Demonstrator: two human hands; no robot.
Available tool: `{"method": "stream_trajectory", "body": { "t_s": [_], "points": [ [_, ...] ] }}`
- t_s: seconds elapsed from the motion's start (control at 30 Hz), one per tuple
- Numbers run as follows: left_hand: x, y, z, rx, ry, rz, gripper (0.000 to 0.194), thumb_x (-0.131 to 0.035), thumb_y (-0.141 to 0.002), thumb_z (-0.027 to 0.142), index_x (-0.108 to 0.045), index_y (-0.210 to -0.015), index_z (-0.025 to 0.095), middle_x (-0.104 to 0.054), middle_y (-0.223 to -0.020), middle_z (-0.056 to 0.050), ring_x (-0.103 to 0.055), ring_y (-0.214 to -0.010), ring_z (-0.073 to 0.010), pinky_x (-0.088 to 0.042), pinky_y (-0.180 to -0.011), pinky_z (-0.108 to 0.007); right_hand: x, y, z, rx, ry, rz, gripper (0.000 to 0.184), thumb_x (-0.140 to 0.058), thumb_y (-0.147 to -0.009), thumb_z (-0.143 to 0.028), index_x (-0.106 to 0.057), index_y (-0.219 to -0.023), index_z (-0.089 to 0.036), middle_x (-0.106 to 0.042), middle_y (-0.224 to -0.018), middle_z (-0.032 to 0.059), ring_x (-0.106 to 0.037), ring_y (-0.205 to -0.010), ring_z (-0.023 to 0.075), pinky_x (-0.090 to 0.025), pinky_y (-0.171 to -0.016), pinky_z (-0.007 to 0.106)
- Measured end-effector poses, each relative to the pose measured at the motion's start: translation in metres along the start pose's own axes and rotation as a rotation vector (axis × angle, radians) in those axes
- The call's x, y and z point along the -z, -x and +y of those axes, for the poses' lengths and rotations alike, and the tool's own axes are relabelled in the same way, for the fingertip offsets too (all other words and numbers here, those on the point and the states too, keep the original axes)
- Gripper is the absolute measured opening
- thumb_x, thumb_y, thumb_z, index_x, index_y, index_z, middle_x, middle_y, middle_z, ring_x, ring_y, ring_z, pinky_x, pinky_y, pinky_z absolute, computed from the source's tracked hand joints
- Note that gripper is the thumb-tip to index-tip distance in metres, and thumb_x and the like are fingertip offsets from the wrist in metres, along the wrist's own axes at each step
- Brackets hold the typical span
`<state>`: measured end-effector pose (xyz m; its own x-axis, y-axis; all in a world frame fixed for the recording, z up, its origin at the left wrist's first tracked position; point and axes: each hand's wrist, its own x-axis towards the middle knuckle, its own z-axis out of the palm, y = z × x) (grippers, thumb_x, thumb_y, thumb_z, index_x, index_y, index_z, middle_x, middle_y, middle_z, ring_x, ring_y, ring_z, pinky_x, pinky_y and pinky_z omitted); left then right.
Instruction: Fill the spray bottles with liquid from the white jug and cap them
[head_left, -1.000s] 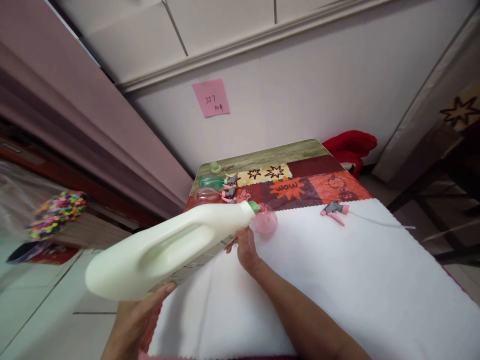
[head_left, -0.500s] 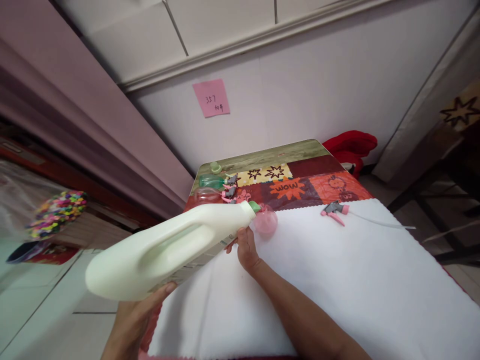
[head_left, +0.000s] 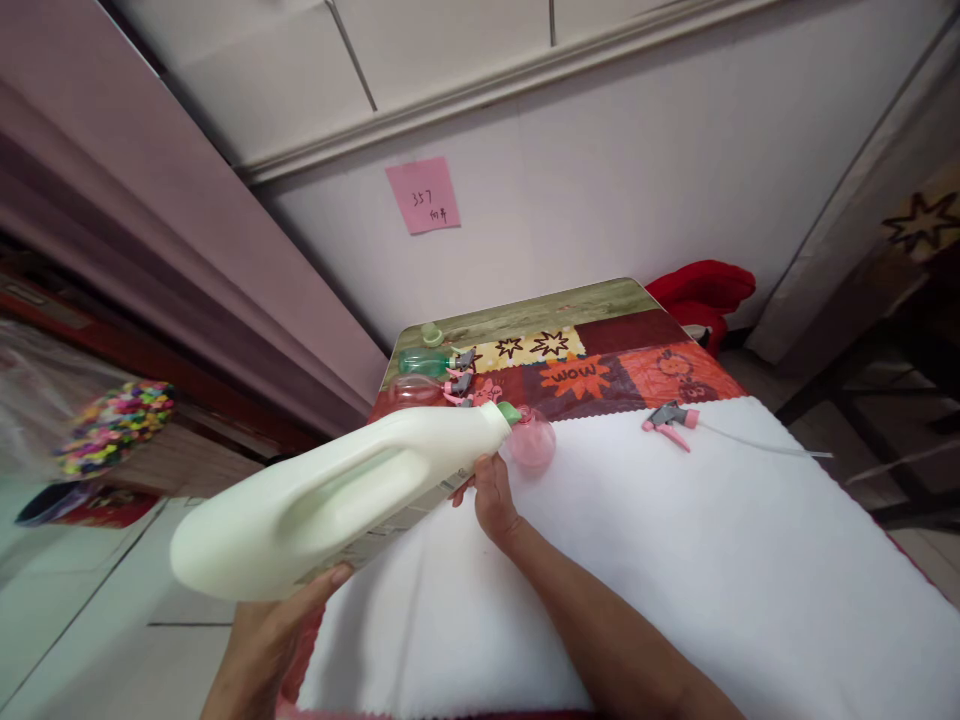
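Note:
A big white jug (head_left: 330,500) with a moulded handle is tipped sideways, its green neck (head_left: 509,413) resting at the mouth of a small pink bottle (head_left: 532,441). My left hand (head_left: 274,640) cups the jug's base from below, thumb on its side. My right hand (head_left: 491,495) is closed under the jug's shoulder next to the pink bottle; its fingers are mostly hidden. The pink bottle stands on a white cloth (head_left: 675,560). A grey and pink spray head (head_left: 670,419) with a long clear tube lies on the cloth to the right.
Two clear spray bottles (head_left: 429,376) lie at the table's far left, by a green cap (head_left: 430,334). A patterned red and yellow cloth (head_left: 592,372) covers the table's far part. A pink note (head_left: 422,195) hangs on the wall; something red (head_left: 701,290) sits behind the table.

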<state>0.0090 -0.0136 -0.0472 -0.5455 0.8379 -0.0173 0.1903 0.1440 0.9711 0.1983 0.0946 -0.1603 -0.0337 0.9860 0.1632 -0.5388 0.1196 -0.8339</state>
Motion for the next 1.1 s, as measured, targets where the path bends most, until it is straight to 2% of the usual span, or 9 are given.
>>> {"method": "stream_trajectory", "body": {
  "t_s": [0.3, 0.57, 0.8, 0.93, 1.1],
  "points": [
    [-0.003, 0.001, 0.004, -0.011, 0.01, -0.014, 0.071, -0.096, -0.042, 0.029, -0.075, -0.11, 0.022, -0.081, -0.1, -0.006, -0.073, -0.108, -0.0365, -0.062, -0.095, -0.044, -0.001, 0.0, 0.0, 0.025, -0.052, 0.0, 0.063, -0.046, -0.09, -0.078, -0.061, -0.087, -0.017, -0.062, -0.046, 0.001, -0.056, -0.034, 0.0162, -0.045, -0.037, 0.026],
    [0.005, -0.005, -0.003, -0.01, -0.027, 0.005, 0.07, -0.096, -0.041, 0.027, -0.076, -0.109, 0.022, -0.081, -0.102, -0.006, -0.074, -0.104, -0.0351, -0.062, -0.093, -0.042, 0.001, 0.0, 0.004, 0.047, -0.064, -0.005, 0.057, -0.047, -0.094, -0.072, -0.06, -0.08, -0.017, -0.061, -0.045, 0.001, -0.055, -0.034, 0.0147, -0.045, -0.038, 0.024],
    [-0.005, 0.004, 0.005, -0.027, -0.024, 0.031, 0.066, -0.093, -0.046, 0.024, -0.076, -0.109, 0.024, -0.081, -0.103, -0.004, -0.072, -0.11, -0.0355, -0.06, -0.098, -0.043, 0.002, 0.001, 0.008, 0.028, -0.046, -0.009, 0.061, -0.045, -0.093, -0.073, -0.064, -0.092, -0.015, -0.062, -0.047, 0.0013, -0.056, -0.036, 0.016, -0.046, -0.039, 0.026],
    [-0.006, 0.003, 0.008, -0.03, -0.006, -0.021, 0.071, -0.093, -0.041, 0.022, -0.076, -0.109, 0.022, -0.081, -0.102, -0.006, -0.071, -0.111, -0.0386, -0.061, -0.095, -0.044, 0.001, 0.001, 0.007, 0.012, -0.024, -0.001, 0.062, -0.044, -0.091, -0.076, -0.062, -0.089, -0.017, -0.061, -0.046, 0.0007, -0.057, -0.036, 0.0168, -0.046, -0.038, 0.027],
    [-0.012, 0.01, 0.014, -0.028, 0.002, 0.01, 0.071, -0.093, -0.047, 0.023, -0.074, -0.115, 0.023, -0.081, -0.103, -0.005, -0.07, -0.115, -0.0355, -0.058, -0.101, -0.042, 0.001, 0.001, 0.006, 0.013, -0.027, 0.014, 0.059, -0.045, -0.091, -0.077, -0.058, -0.08, -0.02, -0.059, -0.044, 0.0004, -0.056, -0.035, 0.0159, -0.045, -0.038, 0.025]
  ]
}}
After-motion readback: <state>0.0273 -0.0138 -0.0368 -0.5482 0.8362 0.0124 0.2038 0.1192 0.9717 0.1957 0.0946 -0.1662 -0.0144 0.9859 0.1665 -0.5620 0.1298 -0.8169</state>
